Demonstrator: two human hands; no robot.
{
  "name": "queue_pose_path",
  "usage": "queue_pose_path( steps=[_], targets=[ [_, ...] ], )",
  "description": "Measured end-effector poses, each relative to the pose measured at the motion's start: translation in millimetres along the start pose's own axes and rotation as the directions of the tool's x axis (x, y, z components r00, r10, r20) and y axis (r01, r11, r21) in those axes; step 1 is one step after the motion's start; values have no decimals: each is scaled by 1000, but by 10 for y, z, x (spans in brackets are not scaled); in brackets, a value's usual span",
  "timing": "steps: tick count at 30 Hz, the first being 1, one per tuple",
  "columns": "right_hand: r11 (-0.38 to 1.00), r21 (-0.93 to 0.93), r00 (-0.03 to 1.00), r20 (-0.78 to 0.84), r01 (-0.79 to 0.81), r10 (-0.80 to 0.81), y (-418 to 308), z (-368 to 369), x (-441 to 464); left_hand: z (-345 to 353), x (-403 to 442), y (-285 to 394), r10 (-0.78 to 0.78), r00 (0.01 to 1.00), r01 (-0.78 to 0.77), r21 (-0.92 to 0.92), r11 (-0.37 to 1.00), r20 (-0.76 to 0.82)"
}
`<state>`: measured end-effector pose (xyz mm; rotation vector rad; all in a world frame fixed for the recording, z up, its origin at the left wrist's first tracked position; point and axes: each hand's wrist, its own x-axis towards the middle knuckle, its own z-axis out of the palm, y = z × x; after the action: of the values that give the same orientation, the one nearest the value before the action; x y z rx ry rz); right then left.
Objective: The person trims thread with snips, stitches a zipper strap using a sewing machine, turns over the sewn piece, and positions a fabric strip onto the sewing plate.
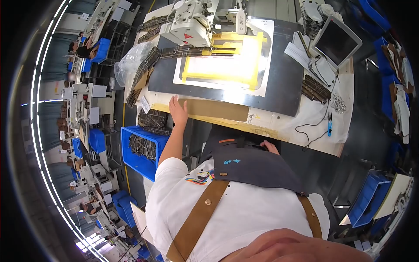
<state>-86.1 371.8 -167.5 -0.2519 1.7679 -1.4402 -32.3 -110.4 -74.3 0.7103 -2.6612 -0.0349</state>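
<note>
My left hand (178, 112) is at the front edge of the worktable (209, 117), fingers stretched and apart, holding nothing. It lies beside the left end of a brown flat strip (214, 109) on that edge. My right hand (270, 147) is low by the dark apron (262, 168), its fingers partly hidden, so its grip is unclear. Beyond the hands, a white sewing machine head (190, 28) stands over a sheet framed with yellow tape (220, 74), which glares under the lamp. Dark plaid fabric strips (183, 52) reach across the sheet's left side.
A blue bin (126, 150) with dark plaid pieces stands left of my body. A clear plastic bag (126, 65) lies at the table's left. On the right are a screen (336, 41), a plaid stack (316, 89), blue-handled snips (329, 125) and a loose cord (305, 131).
</note>
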Motion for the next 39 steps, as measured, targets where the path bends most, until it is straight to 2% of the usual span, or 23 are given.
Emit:
queue_pose_path(
  steps=[2,3,4,5,7,8,13,19,31,39],
  targets=[
    [999,-35,994,112,5,-1,777,245,501,176,176,-282,7,1000,-7,-2,1000,8],
    [937,-239,938,-174,255,-300,1223,626,924,237,223,-386,9,1000,-9,-1,1000,-2],
    [796,-534,719,-430,285,-546,1704,1003,1347,326,317,-483,14,1000,-14,-1,1000,-21],
    [893,-414,834,-418,178,-360,1474,1070,1520,431,333,-610,-7,1000,8,-69,998,12],
    [953,-302,930,-359,-36,-78,1134,1215,1811,521,321,-684,19,999,-16,-115,993,27],
    [948,-304,933,-359,-92,-25,1103,1309,1924,484,263,-661,12,998,-3,-149,989,60],
    [908,-330,920,-370,-257,126,1099,1626,2474,471,222,-718,-48,998,56,-261,964,34],
    [872,-364,903,-393,-326,174,1152,1774,2741,463,217,-725,-36,998,51,-328,943,52],
    [822,-483,928,-346,-302,137,1082,1828,2527,452,185,-708,-47,998,32,-356,934,-35],
    [769,-620,957,-288,-156,-37,1187,1817,2596,489,157,-716,-38,980,-39,-377,926,-194]
  ],
)
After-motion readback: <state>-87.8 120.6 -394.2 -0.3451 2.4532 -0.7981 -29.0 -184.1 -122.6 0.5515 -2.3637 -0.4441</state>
